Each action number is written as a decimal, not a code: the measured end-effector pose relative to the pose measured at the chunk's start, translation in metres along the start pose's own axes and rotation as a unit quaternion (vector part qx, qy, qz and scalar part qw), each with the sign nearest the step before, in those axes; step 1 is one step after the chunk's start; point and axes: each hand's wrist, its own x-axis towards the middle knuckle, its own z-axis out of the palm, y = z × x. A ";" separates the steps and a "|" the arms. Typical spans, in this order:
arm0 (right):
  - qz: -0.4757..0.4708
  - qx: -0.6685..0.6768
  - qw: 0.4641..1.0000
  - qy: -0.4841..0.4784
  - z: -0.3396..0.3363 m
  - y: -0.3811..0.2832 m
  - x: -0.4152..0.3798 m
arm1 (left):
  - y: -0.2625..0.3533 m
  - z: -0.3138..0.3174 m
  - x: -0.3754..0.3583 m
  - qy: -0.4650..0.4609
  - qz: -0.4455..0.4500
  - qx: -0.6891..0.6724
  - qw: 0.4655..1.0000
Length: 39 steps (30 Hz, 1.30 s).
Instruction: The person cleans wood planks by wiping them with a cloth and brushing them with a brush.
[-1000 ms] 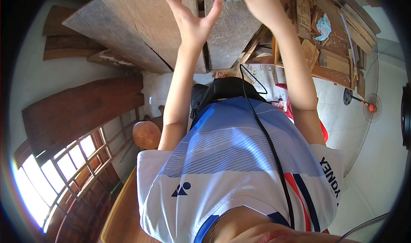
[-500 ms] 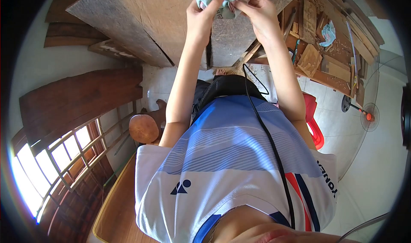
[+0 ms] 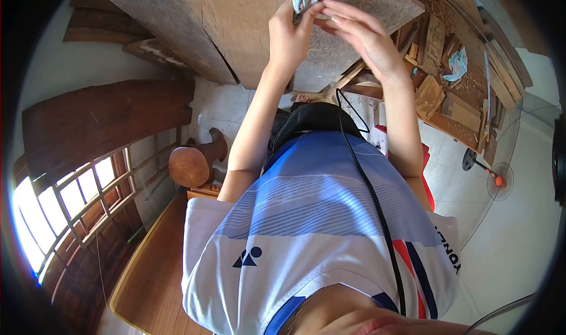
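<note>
while the left hand (image 3: 288, 43) pinches the crumpled, pale-blue cloth (image 3: 302, 0) between its fingers, the right hand (image 3: 374, 46) holds its fingers extended and close together beside it; contact cannot be confirmed. a loose pinch could let the soft fabric slip; rough wood could snag it. beyond are flat, grey-brown, grained panels (image 3: 247, 16), then a desk (image 3: 451, 130) bearing curled shavings (image 3: 441, 6) and a creased second cloth (image 3: 457, 65).

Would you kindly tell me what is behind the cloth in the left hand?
Worn wooden boards show around the cloth, which the left hand holds. The stretch directly behind the cloth is covered, and the right hand hides more of the boards.
</note>
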 end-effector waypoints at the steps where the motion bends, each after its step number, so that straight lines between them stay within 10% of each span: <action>1: -0.044 -0.087 0.995 -0.012 -0.006 -0.008 0.003 | 0.002 -0.001 0.004 0.003 -0.030 0.001 1.000; 3: -0.145 -0.221 0.964 0.012 -0.026 -0.023 0.013 | 0.008 0.002 0.018 0.036 -0.074 0.039 0.996; 7: -0.177 -0.435 0.852 0.231 -0.040 -0.063 0.030 | 0.004 0.023 0.056 0.141 0.244 0.137 0.950; 12: -0.204 -0.660 0.705 0.160 -0.080 -0.032 0.049 | -0.013 0.052 0.050 0.121 0.145 0.082 0.979; 28: -0.216 -0.680 0.678 0.177 -0.117 0.004 0.057 | -0.037 0.063 0.025 0.198 0.182 0.106 0.957; 33: -0.207 -0.691 0.667 0.189 -0.116 0.004 0.058 | -0.060 0.054 -0.003 0.090 -0.028 0.151 0.984; 39: -0.222 -0.690 0.657 0.206 -0.125 0.012 0.060 | -0.013 0.052 0.027 0.119 0.079 0.078 0.987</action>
